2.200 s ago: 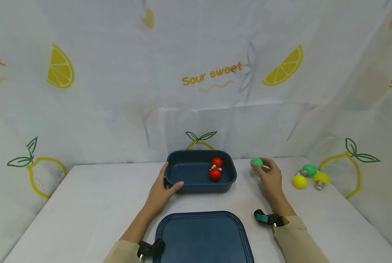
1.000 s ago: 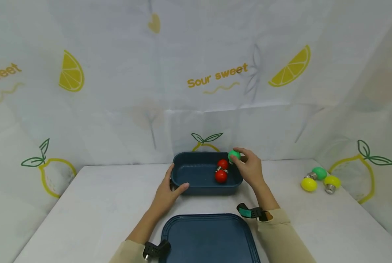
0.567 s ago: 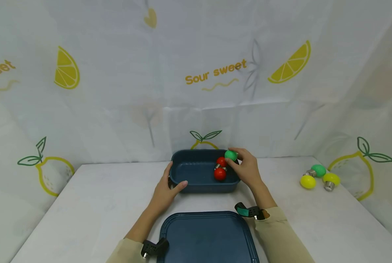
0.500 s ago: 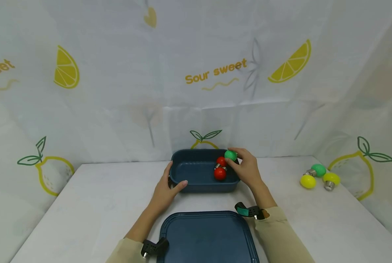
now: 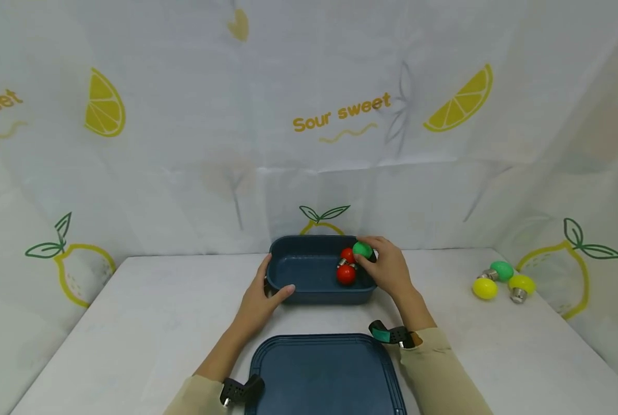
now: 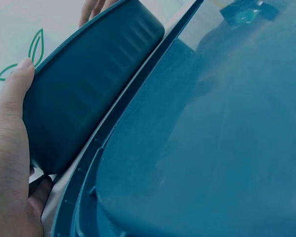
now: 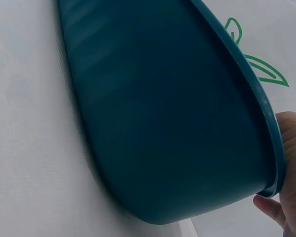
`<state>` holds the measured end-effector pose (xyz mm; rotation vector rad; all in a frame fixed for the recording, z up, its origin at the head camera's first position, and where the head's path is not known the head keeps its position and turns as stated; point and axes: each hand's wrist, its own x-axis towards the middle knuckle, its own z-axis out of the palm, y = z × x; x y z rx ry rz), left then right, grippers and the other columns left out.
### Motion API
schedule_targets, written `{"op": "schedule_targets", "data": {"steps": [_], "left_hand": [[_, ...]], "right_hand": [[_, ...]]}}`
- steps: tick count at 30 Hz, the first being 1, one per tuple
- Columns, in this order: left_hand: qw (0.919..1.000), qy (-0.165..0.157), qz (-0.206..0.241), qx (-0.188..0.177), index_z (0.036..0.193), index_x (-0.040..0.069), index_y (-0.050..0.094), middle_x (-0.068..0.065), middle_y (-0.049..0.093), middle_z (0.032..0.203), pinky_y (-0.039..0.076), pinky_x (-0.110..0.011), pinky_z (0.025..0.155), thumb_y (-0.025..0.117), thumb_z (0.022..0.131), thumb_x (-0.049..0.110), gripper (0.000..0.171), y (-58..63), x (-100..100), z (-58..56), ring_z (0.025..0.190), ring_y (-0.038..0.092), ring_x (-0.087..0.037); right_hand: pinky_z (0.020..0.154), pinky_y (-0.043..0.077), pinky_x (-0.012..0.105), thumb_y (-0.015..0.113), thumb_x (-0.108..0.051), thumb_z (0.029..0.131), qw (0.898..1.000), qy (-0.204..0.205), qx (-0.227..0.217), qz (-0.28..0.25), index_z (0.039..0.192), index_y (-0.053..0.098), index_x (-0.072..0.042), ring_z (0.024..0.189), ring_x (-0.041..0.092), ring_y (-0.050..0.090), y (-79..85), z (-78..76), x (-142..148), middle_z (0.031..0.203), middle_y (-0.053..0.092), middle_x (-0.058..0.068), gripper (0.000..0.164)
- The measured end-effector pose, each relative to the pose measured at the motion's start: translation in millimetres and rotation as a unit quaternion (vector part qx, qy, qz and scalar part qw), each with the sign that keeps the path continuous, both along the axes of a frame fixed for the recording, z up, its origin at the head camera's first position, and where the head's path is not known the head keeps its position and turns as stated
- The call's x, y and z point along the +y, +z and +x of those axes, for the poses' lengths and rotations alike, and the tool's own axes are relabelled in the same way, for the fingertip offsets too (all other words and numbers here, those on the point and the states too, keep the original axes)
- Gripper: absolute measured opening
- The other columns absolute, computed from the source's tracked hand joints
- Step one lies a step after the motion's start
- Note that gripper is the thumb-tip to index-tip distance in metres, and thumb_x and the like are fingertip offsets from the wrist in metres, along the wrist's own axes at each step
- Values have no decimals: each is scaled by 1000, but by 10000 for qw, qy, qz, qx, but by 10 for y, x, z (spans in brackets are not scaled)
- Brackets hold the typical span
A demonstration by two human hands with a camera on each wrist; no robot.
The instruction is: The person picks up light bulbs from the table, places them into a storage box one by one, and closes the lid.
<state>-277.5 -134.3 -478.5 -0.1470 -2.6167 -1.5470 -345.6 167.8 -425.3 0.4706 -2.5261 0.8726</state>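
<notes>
A dark blue rectangular box (image 5: 309, 297) stands near the back of the table in the head view. My left hand (image 5: 256, 301) grips its left end, the thumb at the front rim; the left wrist view shows fingers low by the corner. Inside the right end, my right hand (image 5: 391, 270) pinches a green light bulb (image 5: 362, 249) by its round part. Two red bulbs, one nearer (image 5: 346, 275) and one farther (image 5: 347, 254), lie beside it with their metal bases together. In the right wrist view the box wall (image 7: 172, 113) hides the bulbs.
A flat dark blue tray (image 5: 326, 374) lies in front of the box, between my forearms. At the table's right side lie a green bulb (image 5: 503, 270) and two yellow bulbs, one left (image 5: 484, 289), one right (image 5: 522, 283). A printed white curtain (image 5: 194, 190) hangs close behind.
My right hand has carried the green bulb leftward from beside the box to over its right end, then slightly down into it. The left hand has kept its hold on the box.
</notes>
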Motion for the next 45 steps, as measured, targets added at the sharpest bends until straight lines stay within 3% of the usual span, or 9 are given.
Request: {"op": "schedule_targets", "data": {"steps": [7, 20, 45], "left_hand": [[10000, 31, -2, -3, 161, 43, 11, -5, 22, 169, 34, -60, 118, 69, 88, 61, 96, 5, 5, -13, 150, 37, -35], [10000, 37, -28, -50, 162, 41, 12, -7, 22, 169, 34, -60, 119, 69, 87, 63, 97, 16, 8, -3, 153, 32, -35], [10000, 55, -42, -4, 162, 40, 12, -7, 21, 170, 30, -61, 120, 69, 88, 61, 96, 7, 5, -4, 154, 28, -34]], "right_hand": [[94, 54, 53, 79, -22, 89, 9985, -154, -251, 472, 122, 73, -7, 115, 37, 65, 48, 17, -10, 128, 71, 17, 37], [101, 49, 56, 77, -20, 89, 9951, -176, -895, 379, 121, 73, -6, 122, 40, 58, 61, 10, -17, 125, 70, 19, 35], [101, 50, 55, 79, -23, 88, 9935, -112, -992, 550, 125, 72, -8, 122, 39, 59, 76, -3, -18, 132, 68, 18, 41]]}}
